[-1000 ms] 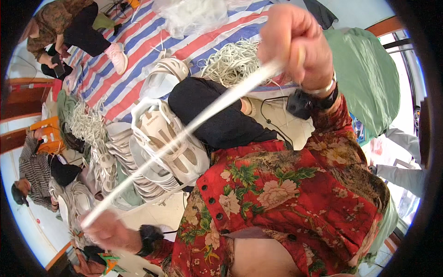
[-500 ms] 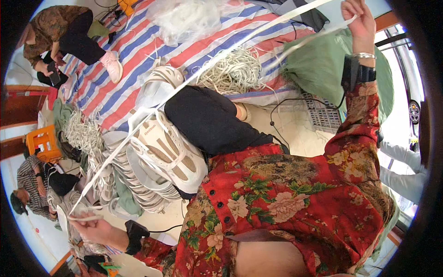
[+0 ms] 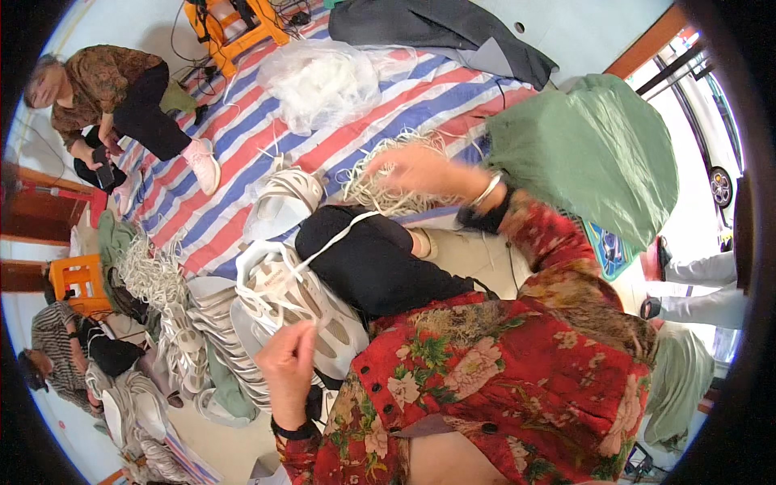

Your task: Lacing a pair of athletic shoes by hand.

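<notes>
A white and tan sneaker (image 3: 327, 333) rests against my bent leg in black trousers, with a white shoelace (image 3: 343, 233) threaded in it and trailing over my knee. At the near side of the shoe, my left hand (image 3: 283, 364) is closed, its thumb and finger pinched on the lace by the eyelets. My right hand (image 3: 424, 171) passes over a tangled pile of white laces (image 3: 368, 190), smeared by motion, so its grip does not show. A second white shoe part (image 3: 283, 194) lies beyond the sneaker on the striped sheet.
Stacked shoe uppers (image 3: 218, 311) line the left side, with more laces (image 3: 149, 271) behind them. A striped sheet (image 3: 234, 194) covers the floor, bearing a clear plastic bag (image 3: 323, 85). A green sack (image 3: 582, 153) stands at right. Two people (image 3: 105, 89) sit at left near orange stools (image 3: 77, 283).
My hands, spread wide with the lace stretched between them, have come inward. The left moved right to the shoe; the right came down and left over the pile. The lace now hangs slack.
</notes>
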### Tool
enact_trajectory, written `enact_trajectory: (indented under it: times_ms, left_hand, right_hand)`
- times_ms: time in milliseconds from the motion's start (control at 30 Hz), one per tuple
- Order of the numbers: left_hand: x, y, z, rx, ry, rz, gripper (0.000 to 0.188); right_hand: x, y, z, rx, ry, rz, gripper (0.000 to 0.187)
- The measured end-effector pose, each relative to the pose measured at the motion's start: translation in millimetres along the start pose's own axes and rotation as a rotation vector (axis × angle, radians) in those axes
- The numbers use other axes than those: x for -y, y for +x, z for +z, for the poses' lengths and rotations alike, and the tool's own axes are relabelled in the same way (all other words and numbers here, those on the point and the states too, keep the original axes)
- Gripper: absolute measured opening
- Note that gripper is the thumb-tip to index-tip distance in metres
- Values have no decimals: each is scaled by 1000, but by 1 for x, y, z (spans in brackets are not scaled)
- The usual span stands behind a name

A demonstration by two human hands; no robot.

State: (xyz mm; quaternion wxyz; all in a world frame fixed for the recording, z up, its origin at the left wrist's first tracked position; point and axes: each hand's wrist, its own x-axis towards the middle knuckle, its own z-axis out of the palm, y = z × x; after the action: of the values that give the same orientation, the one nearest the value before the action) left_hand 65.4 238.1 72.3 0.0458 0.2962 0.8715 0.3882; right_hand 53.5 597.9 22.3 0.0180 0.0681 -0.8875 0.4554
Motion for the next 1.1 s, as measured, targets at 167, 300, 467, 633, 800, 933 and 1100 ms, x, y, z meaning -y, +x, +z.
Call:
enact_trajectory:
  times_ms: [167,300,467,633,800,933,1100]
  left_hand:
    - [-7,-4,7,17,109,-54,9]
    - [-6,-13,11,-76,-89,-248,8]
    - [0,-19,18,-20,-209,-302,6]
    - [15,-33,7,21,-228,-346,10]
    - [24,-47,9,-34,-289,-431,10]
    - [23,-49,10,-32,-249,-330,12]
    - [28,-53,12,-114,-153,-379,13]
  right_hand:
    - [103,20,93,713,683,-1,30]
    - [94,31,102,751,426,-268,28]
    - [81,32,43,543,217,-177,22]
    - [47,20,-14,235,-212,-54,13]
    - [26,2,-38,52,-734,70,24]
    - [-6,-9,-32,40,-1084,185,23]
    - [-24,0,0,81,-1020,182,17]
